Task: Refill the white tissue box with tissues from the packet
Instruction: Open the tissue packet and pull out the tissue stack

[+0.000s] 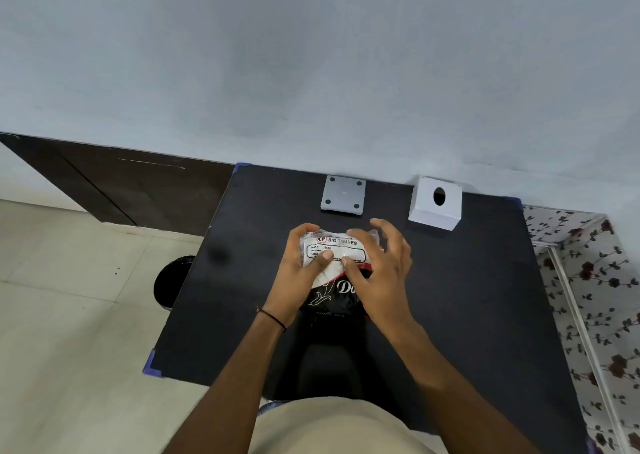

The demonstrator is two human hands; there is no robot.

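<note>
A tissue packet [337, 246], clear plastic with a white "BIG TISSUES" label and a black lower half, lies mid-table. My left hand [299, 273] grips its left side, thumb pressed on the label. My right hand [379, 270] pinches the plastic at the packet's right side with thumb and forefinger, the other fingers spread above it. The white tissue box [433, 211], with an oval hole facing up, stands at the table's far right, apart from both hands. A grey square plate [343, 195] with round feet, possibly the box's base, lies to the left of the box.
The black table [467, 298] stands against a pale blue wall, with blue corner guards. A black round bin [169, 280] sits on the tiled floor at the left. A flowered cloth [588, 298] runs along the right side.
</note>
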